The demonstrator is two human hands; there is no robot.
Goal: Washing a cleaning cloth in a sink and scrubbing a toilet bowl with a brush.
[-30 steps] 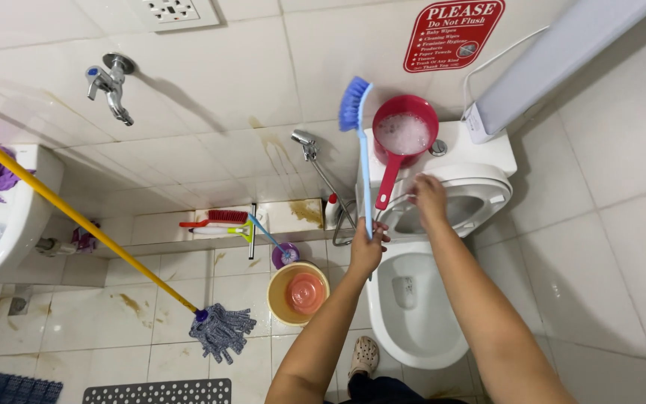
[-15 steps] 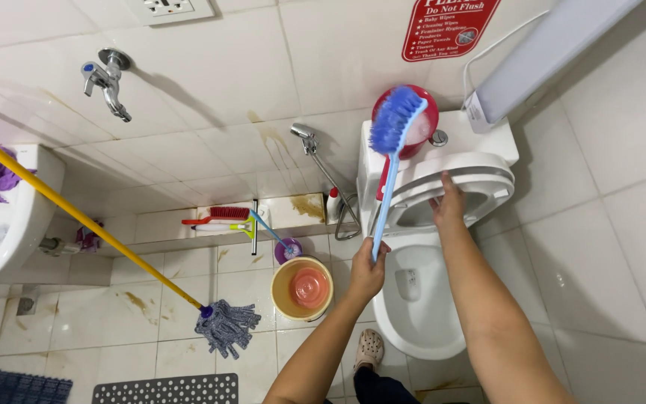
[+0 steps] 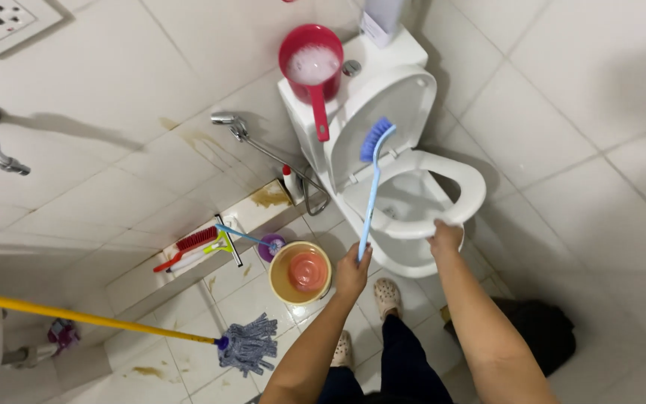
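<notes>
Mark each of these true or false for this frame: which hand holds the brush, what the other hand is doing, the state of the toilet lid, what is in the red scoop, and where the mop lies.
1. The left hand holds the light-blue long-handled toilet brush. True.
2. The right hand rests on the red plastic scoop. False: it grips the front of the white toilet seat.
3. The white toilet lid is raised. True.
4. The scoop is empty. False: it holds white foam.
5. The yellow-handled grey string mop lies on the tiled floor. True.
</notes>
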